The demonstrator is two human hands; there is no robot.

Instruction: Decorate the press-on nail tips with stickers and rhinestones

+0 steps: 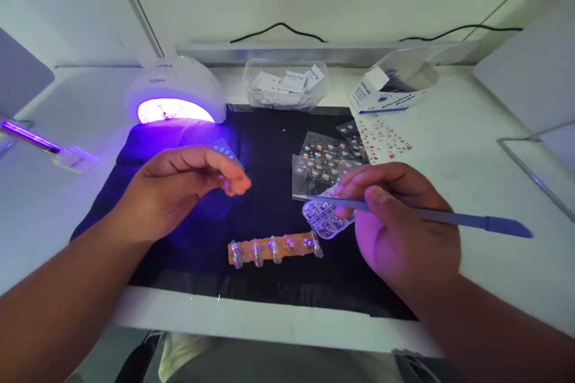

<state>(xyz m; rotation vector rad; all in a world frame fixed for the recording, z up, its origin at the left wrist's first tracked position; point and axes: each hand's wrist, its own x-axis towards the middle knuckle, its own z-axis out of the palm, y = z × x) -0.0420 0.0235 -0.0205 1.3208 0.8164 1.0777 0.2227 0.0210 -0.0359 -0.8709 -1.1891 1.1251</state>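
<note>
A white table (471, 149) carries a black mat (269, 149) spread across its centre. At 11 o'clock from the mat, a white nail lamp (175, 87) glows purple. At 12 stands a clear tub (286, 87) of packets. At 1 lies an open box (386, 93), with a red-dotted sticker sheet (384, 139) just below it, overlapping the mat's edge.

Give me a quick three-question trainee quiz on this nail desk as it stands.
1. True or false: the curing lamp is lit.
2. Which hand holds the thin tool? A) left hand B) right hand
3. The left hand's grip pinches a small strip; what colour are its dots?
Key: 1 true; 2 B; 3 blue.
</note>
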